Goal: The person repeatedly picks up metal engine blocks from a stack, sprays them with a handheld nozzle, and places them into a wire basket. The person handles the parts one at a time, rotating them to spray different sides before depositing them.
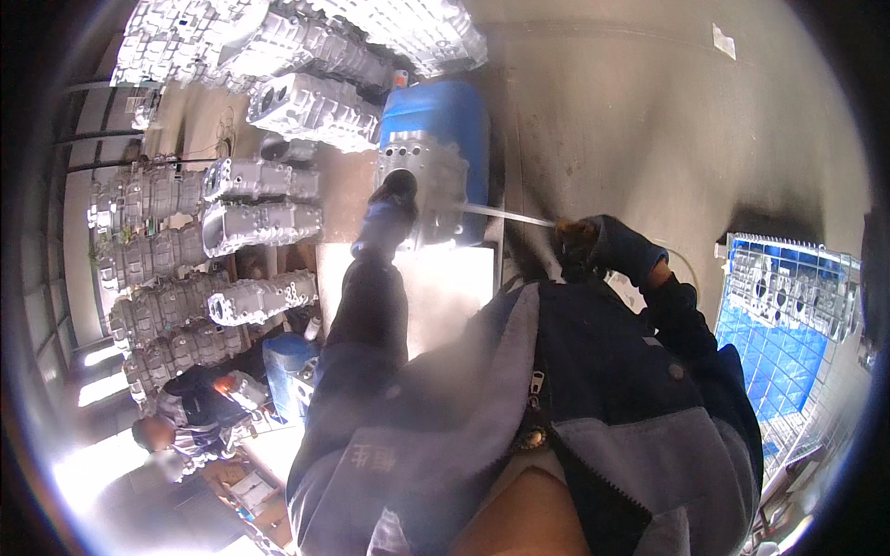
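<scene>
A pale grey cast-metal gearbox housing (436,176) with round holes along its edge rests against a blue plastic drum (440,107). My left hand (389,211), in a dark glove with a blue cuff, is closed at the housing's left side; its fingertips are hard to make out. To the right, my gloved right hand (612,248) is wrapped round the brown grip of a tool with a long thin pale rod (510,216). The rod points left, and its end reaches the housing's right side. What the tip does there is blurred.
Rows of similar housings (260,227) stand at the left, with more stacked at the far left. A wire cage (783,343) holding blue sheeting and a casting stands at right. Another person (199,408) is bent over at lower left, near a second blue drum (289,366).
</scene>
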`<control>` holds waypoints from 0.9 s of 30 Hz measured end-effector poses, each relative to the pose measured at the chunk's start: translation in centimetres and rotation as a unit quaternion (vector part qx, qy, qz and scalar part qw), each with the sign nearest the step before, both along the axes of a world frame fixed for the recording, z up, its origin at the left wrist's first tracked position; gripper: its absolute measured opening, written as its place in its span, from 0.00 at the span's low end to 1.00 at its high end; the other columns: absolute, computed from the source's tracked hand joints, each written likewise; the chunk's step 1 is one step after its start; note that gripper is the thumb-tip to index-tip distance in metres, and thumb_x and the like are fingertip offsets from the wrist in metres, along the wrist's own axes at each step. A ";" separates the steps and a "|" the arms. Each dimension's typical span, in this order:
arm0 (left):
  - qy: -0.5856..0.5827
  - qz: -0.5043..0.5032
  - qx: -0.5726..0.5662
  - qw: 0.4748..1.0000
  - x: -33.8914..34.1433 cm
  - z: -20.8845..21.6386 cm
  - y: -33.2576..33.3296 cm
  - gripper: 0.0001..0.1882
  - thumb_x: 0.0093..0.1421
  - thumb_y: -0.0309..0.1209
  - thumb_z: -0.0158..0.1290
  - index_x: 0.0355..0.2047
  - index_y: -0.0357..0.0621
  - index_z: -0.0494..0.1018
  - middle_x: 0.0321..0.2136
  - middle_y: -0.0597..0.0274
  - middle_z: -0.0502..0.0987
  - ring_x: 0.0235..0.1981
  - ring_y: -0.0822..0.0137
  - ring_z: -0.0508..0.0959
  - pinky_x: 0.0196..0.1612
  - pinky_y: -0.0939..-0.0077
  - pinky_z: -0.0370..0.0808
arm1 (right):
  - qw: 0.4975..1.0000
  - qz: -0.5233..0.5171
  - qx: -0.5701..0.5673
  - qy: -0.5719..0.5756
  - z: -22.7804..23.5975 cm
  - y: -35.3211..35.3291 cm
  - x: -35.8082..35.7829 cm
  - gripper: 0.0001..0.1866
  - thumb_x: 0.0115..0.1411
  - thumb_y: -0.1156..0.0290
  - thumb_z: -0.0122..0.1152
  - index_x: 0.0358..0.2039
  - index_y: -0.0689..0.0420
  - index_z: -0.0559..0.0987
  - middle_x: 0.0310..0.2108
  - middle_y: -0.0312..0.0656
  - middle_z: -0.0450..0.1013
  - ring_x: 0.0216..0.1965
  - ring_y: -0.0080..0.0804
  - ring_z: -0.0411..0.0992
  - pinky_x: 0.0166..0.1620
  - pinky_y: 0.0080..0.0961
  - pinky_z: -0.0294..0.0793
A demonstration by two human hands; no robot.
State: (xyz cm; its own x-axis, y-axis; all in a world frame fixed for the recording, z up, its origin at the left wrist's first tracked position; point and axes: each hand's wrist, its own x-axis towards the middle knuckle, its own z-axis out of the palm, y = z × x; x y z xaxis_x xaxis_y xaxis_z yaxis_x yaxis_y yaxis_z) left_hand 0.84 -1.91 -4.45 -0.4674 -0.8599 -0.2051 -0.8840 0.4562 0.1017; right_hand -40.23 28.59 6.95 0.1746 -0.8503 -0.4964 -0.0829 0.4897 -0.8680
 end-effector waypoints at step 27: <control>-0.333 -0.480 -0.128 0.801 -14.4 12.2 0.6 0.12 0.59 0.33 0.52 0.41 0.49 0.82 0.40 0.58 0.83 0.48 0.60 0.80 0.58 0.60 0.67 | 0.966 -0.152 -0.127 0.166 -2.3 0.2 0.9 0.19 0.61 0.68 0.63 0.51 0.63 0.80 0.46 0.55 0.79 0.46 0.34 0.80 0.50 0.26 0.75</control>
